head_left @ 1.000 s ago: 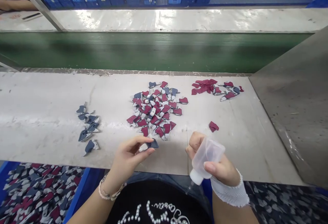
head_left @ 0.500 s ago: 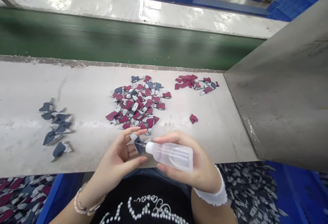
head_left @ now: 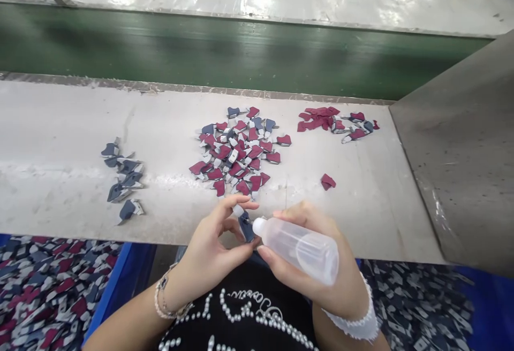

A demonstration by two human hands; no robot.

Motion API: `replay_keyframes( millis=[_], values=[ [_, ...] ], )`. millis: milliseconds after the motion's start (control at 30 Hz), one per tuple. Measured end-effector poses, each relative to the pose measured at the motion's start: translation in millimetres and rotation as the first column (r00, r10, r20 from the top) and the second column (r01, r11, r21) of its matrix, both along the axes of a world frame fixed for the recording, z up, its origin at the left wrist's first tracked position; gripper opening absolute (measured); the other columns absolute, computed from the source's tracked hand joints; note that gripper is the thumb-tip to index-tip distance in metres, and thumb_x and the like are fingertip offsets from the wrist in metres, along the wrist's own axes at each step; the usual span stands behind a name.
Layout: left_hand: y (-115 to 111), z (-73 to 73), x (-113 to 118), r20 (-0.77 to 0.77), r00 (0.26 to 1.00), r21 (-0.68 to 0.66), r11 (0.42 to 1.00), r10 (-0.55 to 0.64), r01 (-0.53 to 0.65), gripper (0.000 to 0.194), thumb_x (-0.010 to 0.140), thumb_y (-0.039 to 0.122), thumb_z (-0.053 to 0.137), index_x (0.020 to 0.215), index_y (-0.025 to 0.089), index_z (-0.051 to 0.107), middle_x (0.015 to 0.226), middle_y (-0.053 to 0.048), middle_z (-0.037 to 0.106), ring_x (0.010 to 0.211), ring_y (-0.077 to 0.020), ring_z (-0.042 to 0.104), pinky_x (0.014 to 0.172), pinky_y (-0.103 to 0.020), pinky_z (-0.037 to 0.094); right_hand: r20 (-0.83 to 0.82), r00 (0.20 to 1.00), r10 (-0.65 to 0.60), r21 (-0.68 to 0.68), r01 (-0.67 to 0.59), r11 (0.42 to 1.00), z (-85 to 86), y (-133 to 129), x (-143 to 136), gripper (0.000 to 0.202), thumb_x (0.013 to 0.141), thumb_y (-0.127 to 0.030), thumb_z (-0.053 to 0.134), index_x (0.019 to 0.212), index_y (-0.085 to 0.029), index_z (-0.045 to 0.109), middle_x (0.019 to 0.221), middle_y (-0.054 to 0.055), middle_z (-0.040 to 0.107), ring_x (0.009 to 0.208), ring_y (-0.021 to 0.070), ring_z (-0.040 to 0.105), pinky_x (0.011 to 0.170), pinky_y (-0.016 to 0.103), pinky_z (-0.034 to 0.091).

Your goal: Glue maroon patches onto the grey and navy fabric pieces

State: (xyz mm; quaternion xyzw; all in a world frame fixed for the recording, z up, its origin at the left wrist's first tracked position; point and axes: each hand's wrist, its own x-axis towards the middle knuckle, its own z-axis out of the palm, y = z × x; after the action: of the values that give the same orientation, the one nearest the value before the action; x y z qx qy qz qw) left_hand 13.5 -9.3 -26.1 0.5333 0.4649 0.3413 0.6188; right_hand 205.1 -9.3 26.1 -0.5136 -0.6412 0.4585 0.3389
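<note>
Your desk [head_left: 361, 212] runs in front of a green strip [head_left: 241, 56], with a blue bin [head_left: 120, 281] of mixed pieces below its left part. A maroon, navy and grey pile [head_left: 236, 153] lies mid-desk. Your right hand [head_left: 313, 276] has its grip closed around the clear bottle [head_left: 299, 246], its white cap toward your left hand [head_left: 212, 249]. There your grip pinches the navy piece [head_left: 246, 227], just above the desk's near edge; you can't tell whether the bottle's tip touches it.

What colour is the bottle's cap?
The cap is white; the head view shows it best.
</note>
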Motion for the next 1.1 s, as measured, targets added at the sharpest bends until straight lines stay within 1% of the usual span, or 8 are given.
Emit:
replay_keyframes(
  millis=[100,167,367,467,567,733,900,1100],
  values=[
    [0.7,0.4,0.1,-0.002,1.000,0.011,1.000,-0.001,0.001,0.054,0.082,0.021,0.072,0.129,0.033,0.047,0.125,-0.006,0.060,0.081,-0.0143,0.066,0.068,-0.024,0.057,0.000,1.000,0.014,-0.008,-0.014,1.000,1.6,1.6,-1.1,0.028,0.082,-0.025,0.075,0.098,-0.027,0.053,0.076,-0.007,0.059,0.058,0.0093,0.057,0.052,0.022,0.046],
    [1.2,0.9,-0.1,-0.001,1.000,0.015,1.000,0.003,-0.003,0.053,0.082,0.021,0.073,0.128,0.032,0.048,0.125,-0.006,0.060,0.085,-0.0163,0.067,0.069,-0.025,0.057,0.008,1.000,0.021,0.018,-0.021,1.000,2.8,2.3,-1.9,0.026,0.082,-0.025,0.075,0.097,-0.027,0.053,0.076,-0.007,0.058,0.057,0.0086,0.056,0.053,0.022,0.046],
    [1.5,0.2,-0.3,0.026,1.000,0.009,1.000,0.003,-0.003,0.054,0.080,0.020,0.074,0.128,0.030,0.050,0.125,-0.009,0.062,0.088,-0.0192,0.067,0.069,-0.027,0.058,0.045,0.998,0.037,0.052,-0.039,0.998,6.1,1.4,-2.9,0.027,0.083,-0.024,0.073,0.101,-0.029,0.053,0.081,-0.007,0.060,0.063,0.0101,0.060,0.059,0.022,0.050],
    [1.6,-1.4,0.1,0.020,1.000,0.023,1.000,0.005,-0.005,0.053,0.081,0.021,0.074,0.127,0.029,0.049,0.124,-0.009,0.063,0.085,-0.0183,0.067,0.069,-0.027,0.057,0.068,0.998,0.017,0.048,-0.020,0.999,7.6,0.2,-2.5,0.026,0.084,-0.025,0.072,0.103,-0.028,0.055,0.081,-0.006,0.063,0.065,0.0115,0.063,0.060,0.023,0.051],
    [1.1,-2.9,0.0,0.011,1.000,0.028,1.000,0.001,-0.001,0.053,0.082,0.022,0.073,0.127,0.032,0.048,0.124,-0.007,0.063,0.082,-0.0163,0.067,0.070,-0.026,0.057,0.081,0.997,-0.007,0.059,0.003,0.998,9.2,-0.8,-3.4,0.021,0.086,-0.025,0.070,0.103,-0.028,0.057,0.081,-0.005,0.065,0.064,0.0129,0.065,0.059,0.025,0.051],
    [-0.9,-4.5,-0.8,0.004,1.000,0.028,1.000,-0.011,0.011,0.055,0.081,0.023,0.075,0.127,0.035,0.048,0.125,-0.005,0.063,0.086,-0.0170,0.066,0.073,-0.027,0.057,0.087,0.996,0.033,0.074,-0.040,0.996,11.4,-1.6,-7.7,0.015,0.086,-0.028,0.070,0.097,-0.025,0.060,0.080,-0.002,0.068,0.065,0.0159,0.067,0.059,0.029,0.052],
    [-1.8,-5.8,0.1,0.018,1.000,0.041,0.999,-0.014,0.013,0.054,0.082,0.022,0.073,0.128,0.035,0.046,0.125,-0.005,0.062,0.090,-0.0187,0.067,0.073,-0.027,0.057,0.102,0.994,-0.049,0.075,0.041,0.996,13.6,-2.2,-8.3,0.012,0.086,-0.029,0.069,0.094,-0.025,0.061,0.076,-0.002,0.066,0.062,0.0163,0.066,0.058,0.029,0.052],
    [-4.7,-7.7,-1.4,0.009,0.999,0.017,0.999,-0.033,0.033,0.059,0.080,0.014,0.072,0.128,0.036,0.045,0.127,-0.004,0.060,0.095,-0.0183,0.066,0.076,-0.026,0.056,0.132,0.991,0.028,0.105,-0.042,0.994,17.2,-5.0,-7.1,0.012,0.086,-0.028,0.069,0.094,-0.026,0.061,0.081,-0.003,0.068,0.067,0.0163,0.066,0.061,0.029,0.052]
  ],
)
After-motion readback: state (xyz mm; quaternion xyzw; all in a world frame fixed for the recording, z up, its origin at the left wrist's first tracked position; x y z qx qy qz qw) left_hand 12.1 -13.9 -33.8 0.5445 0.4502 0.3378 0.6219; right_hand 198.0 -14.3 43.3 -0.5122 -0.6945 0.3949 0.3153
